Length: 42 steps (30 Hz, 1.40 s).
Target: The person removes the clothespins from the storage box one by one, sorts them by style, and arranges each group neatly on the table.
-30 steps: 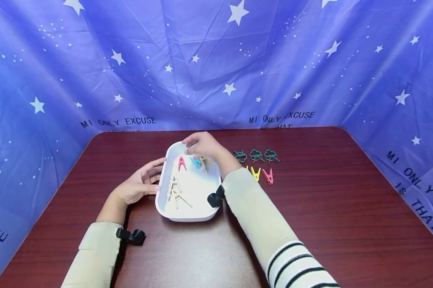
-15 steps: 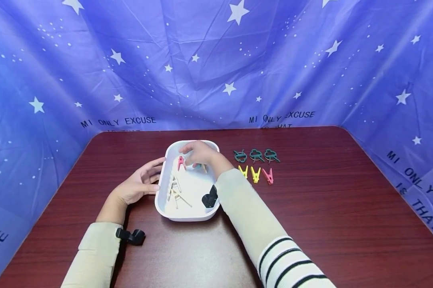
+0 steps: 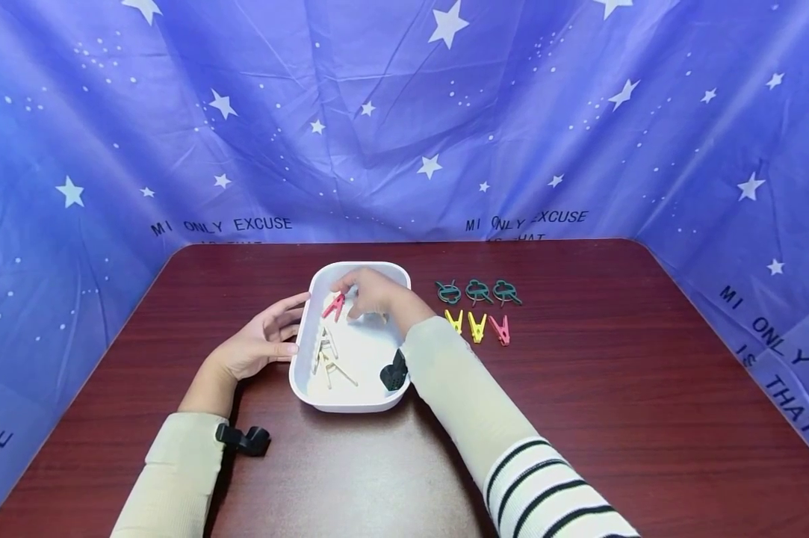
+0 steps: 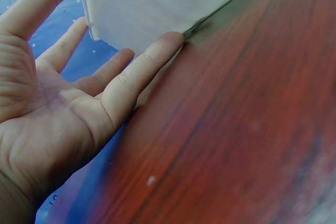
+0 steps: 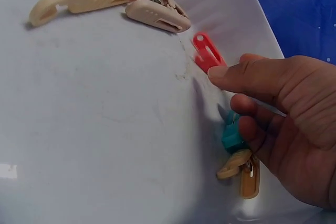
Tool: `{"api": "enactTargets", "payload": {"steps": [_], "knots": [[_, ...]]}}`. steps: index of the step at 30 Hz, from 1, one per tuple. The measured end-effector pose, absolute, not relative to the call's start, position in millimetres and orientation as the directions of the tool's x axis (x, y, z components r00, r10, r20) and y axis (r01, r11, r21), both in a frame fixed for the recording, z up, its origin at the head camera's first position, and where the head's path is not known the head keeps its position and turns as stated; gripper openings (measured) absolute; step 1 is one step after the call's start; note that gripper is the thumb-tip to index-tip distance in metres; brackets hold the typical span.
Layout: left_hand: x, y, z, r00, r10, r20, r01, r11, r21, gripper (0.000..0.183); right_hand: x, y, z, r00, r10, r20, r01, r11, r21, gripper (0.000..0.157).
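Note:
My right hand [image 3: 370,290] reaches into the white plastic tray [image 3: 350,409]. Its thumb and forefinger pinch one end of a red clothespin [image 3: 334,307], which stands tilted near the tray's left wall. In the right wrist view, a teal clip [image 5: 232,139] and a tan clothespin [image 5: 250,178] lie beneath the curled lower fingers. Beige clothespins [image 3: 330,366] rest toward the tray's near left corner. Outside the left wall, my left hand [image 3: 259,344] touches the tray with spread, fairly straight fingers. In the left wrist view its thumb [image 4: 149,66] lies against the tray's side.
Right of the tray, several green wire-sprung clips [image 3: 478,291] stand in a row on the dark red table [image 3: 612,373]. In front of them lie two yellow clothespins [image 3: 476,327] and a pink-red one [image 3: 500,329]. A starry blue curtain [image 3: 404,149] hangs behind.
My right hand has moved from the tray's far rim down and left to the red clothespin. That clothespin has tilted in its pinch. The left hand and the tray have hardly moved.

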<state>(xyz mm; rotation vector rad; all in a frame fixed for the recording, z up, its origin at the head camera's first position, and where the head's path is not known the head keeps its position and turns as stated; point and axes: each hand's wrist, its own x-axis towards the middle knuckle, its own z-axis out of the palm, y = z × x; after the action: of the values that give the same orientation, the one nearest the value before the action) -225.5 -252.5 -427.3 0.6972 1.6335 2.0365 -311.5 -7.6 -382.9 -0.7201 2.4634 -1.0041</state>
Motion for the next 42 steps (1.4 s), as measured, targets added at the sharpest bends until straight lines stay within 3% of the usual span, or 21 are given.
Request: {"api": "enactTargets", "payload": {"steps": [17,42], "knots": [[-226.8,-251.7,-428.1,-0.786,0.608,0.109,-0.021,-0.203,0.979,0.087,-311.1,-7.0,-385.1,-0.779,-0.611,-0.143,-0.411,0.669,-0.620,0.014],[-226.1,-253.0,-431.0,-0.779,0.617,0.109,-0.030,-0.210,0.977,0.086,-313.6,9.2,-360.6,-0.761,-0.648,-0.008,-0.478,0.569,-0.669,0.014]]}}
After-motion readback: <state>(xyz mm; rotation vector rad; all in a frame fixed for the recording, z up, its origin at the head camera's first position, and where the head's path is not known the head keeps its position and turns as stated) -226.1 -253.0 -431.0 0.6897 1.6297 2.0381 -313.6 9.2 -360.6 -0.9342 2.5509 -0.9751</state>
